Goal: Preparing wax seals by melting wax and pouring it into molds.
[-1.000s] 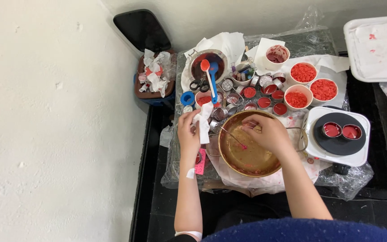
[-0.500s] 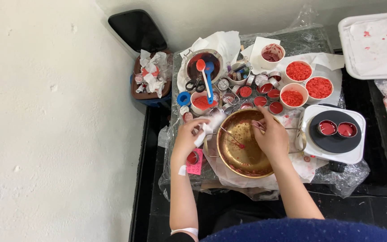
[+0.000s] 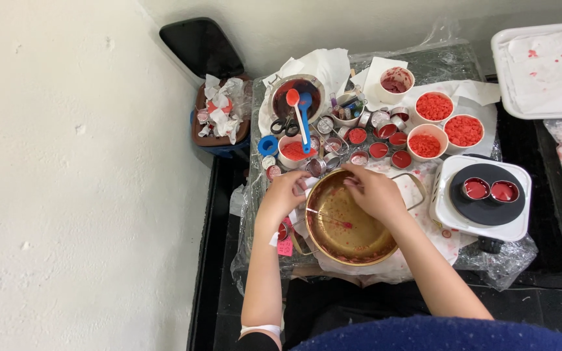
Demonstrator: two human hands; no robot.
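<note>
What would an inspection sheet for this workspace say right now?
Surface: small table under clear plastic sheet, red splashes.
Job's things: brass bowl, red-speckled inside.
Clutter: three white cups of red bits, small tins, scissors, two spoons, hotplate bearing two red-filled tins.
Hands: left hand at bowl's rim; right hand over bowl; grip unclear.
Cables: nothing seen.
Surroundings: white wall, bin of crumpled paper, white tray.

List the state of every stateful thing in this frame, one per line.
Brass bowl: nearly empty, red specks inside.
Left hand: gripping the bowl's rim.
Right hand: over the bowl's far rim.
Three white cups: full of red granules.
Hot plate: carrying two red-filled tins.
Black bin: lid shut.
</note>
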